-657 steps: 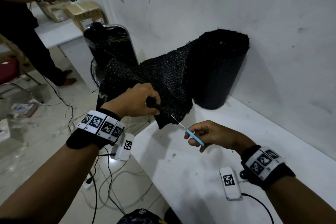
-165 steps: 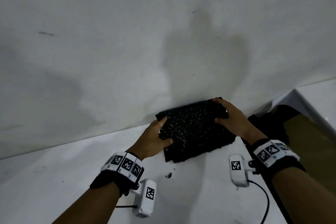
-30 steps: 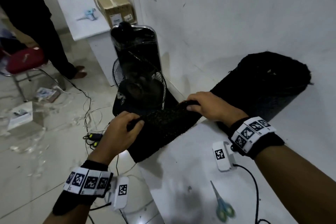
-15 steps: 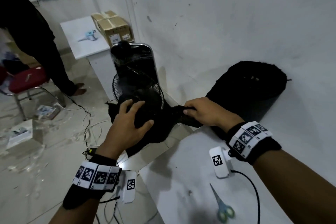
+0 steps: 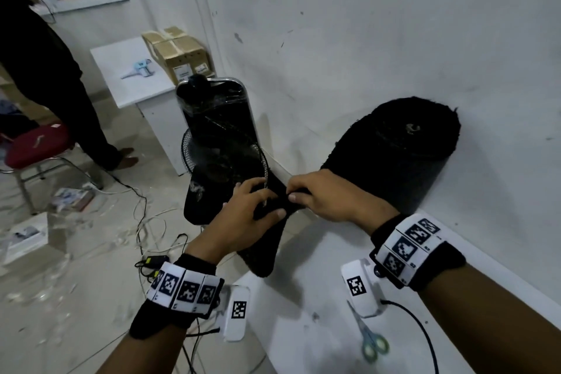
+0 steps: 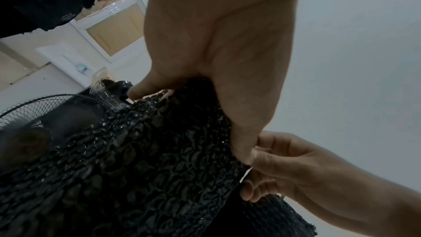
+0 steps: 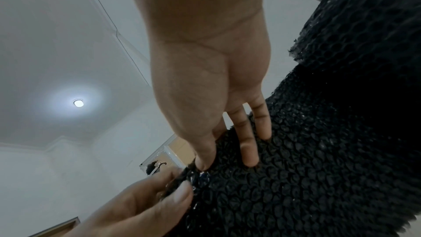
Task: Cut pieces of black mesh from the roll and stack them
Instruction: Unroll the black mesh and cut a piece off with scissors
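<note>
The black mesh roll lies on the white table against the wall. Its loose end hangs off the table's left edge. My left hand grips the bunched top edge of that loose mesh, thumb in front. My right hand pinches the same edge right beside it, with the thumb and fingers on the mesh. The two hands nearly touch. Green-handled scissors lie on the table under my right wrist.
A black standing fan stands on the floor just behind the hanging mesh. Cables and papers litter the floor. A person in black stands at far left near a red chair. A white side table carries cardboard boxes.
Since half a second ago my left hand has slid right along the mesh edge to meet the right hand, bunching the loose end. Earlier I cut a piece and laid it on the stack.
</note>
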Demonstrator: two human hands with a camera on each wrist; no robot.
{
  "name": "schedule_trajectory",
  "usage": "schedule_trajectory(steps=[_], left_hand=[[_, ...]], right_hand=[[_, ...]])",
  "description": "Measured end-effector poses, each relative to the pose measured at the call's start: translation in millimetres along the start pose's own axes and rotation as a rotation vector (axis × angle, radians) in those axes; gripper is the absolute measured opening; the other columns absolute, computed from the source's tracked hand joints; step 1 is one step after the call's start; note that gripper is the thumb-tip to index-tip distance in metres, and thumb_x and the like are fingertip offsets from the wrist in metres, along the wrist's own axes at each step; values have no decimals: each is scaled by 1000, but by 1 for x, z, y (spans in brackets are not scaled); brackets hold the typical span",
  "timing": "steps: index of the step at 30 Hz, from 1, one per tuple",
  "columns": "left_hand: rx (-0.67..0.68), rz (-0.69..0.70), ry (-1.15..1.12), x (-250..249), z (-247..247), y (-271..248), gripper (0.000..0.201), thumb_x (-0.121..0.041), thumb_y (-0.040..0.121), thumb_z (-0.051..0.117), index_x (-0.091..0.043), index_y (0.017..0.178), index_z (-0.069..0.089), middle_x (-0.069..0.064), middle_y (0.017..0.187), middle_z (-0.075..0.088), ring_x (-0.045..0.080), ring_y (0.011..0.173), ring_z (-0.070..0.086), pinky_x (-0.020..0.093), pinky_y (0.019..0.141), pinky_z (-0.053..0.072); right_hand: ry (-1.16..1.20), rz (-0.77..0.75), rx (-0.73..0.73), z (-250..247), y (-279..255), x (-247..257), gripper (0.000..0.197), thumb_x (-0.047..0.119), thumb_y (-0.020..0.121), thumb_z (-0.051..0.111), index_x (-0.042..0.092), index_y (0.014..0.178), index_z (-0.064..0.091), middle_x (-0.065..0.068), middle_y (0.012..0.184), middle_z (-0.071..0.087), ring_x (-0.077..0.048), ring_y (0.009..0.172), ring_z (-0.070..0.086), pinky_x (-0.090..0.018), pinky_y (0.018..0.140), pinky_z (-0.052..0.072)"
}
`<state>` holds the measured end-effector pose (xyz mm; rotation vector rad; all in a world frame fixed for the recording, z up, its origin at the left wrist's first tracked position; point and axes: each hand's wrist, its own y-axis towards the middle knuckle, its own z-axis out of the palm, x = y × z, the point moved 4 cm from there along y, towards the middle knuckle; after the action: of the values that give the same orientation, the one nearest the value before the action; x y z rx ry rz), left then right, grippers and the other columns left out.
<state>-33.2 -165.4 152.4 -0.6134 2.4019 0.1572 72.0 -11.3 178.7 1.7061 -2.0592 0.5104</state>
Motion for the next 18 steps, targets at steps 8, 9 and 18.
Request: schedule_trajectory(steps=[8, 9, 18], left_hand=[[-62, 42, -98, -10, -13, -2, 15, -29, 95, 65, -41, 86, 60, -11, 128, 50, 5, 124, 48, 16, 105, 36], [-53, 31, -124, -10, -14, -4, 14, -28, 96, 64, -39, 88, 62, -11, 126, 52, 0, 119, 50, 8, 98, 35], [-82, 52, -381, -15, -34, -15, 24, -28, 95, 59, -14, 111, 70, -6, 121, 67, 6, 115, 62, 21, 99, 46]], right_hand=[[261, 57, -363, 10, -20, -9, 36, 27, 94, 65, 31, 126, 50, 12, 133, 39, -3, 94, 53, -19, 85, 49], [312, 88, -490, 15, -29, -18, 32, 23, 94, 65, 28, 123, 51, 10, 130, 41, -3, 90, 54, -16, 81, 48], [923, 764, -161, 207, -55, -88, 26, 36, 98, 59, 25, 117, 46, -7, 96, 60, -17, 77, 55, -34, 76, 46]])
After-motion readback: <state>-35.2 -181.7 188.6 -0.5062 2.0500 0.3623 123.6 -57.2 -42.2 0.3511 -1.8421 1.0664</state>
